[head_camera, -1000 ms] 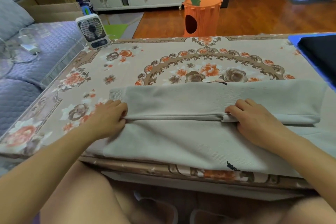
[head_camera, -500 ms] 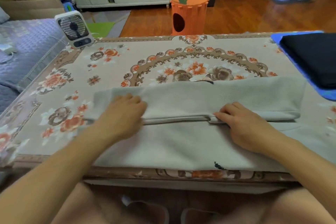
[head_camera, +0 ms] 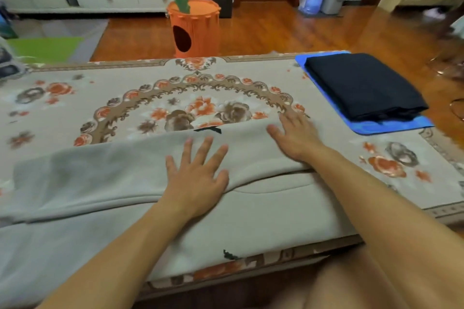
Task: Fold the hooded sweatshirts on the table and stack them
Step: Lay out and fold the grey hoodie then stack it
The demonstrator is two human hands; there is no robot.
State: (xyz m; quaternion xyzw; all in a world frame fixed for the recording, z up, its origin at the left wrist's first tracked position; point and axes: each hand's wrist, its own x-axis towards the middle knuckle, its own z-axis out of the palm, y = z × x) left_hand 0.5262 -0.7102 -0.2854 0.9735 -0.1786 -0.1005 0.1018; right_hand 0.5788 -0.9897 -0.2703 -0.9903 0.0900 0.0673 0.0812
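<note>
Grey fleece covers the near part of the table [head_camera: 75, 98]: the grey hooded sweatshirt [head_camera: 251, 218] lies flat along the front edge, partly folded, with a folded-over band running across its far half. Both hands have changed since the earlier frames. Half a second ago the right hand was curled at the fold line and the left was sliding over the band; now the left hand [head_camera: 198, 173] lies flat, fingers spread, palm down on the band near its middle, and the right hand [head_camera: 296, 138] lies flat and open at the band's far right corner, fingertips reaching the patterned cloth. The view has also swung right, so the small fan at the left is gone and the folded dark sweatshirt [head_camera: 364, 85] on its blue mat [head_camera: 391, 126] at the far right of the table shows in full. No readable writing appears; a small dark mark [head_camera: 208, 129] at the band's far edge and another [head_camera: 229, 254] near the front hem are too small to make out. The grey garment's left end is cut off by the frame, and its hood cannot be told apart. Motion blur softens the left side.
</note>
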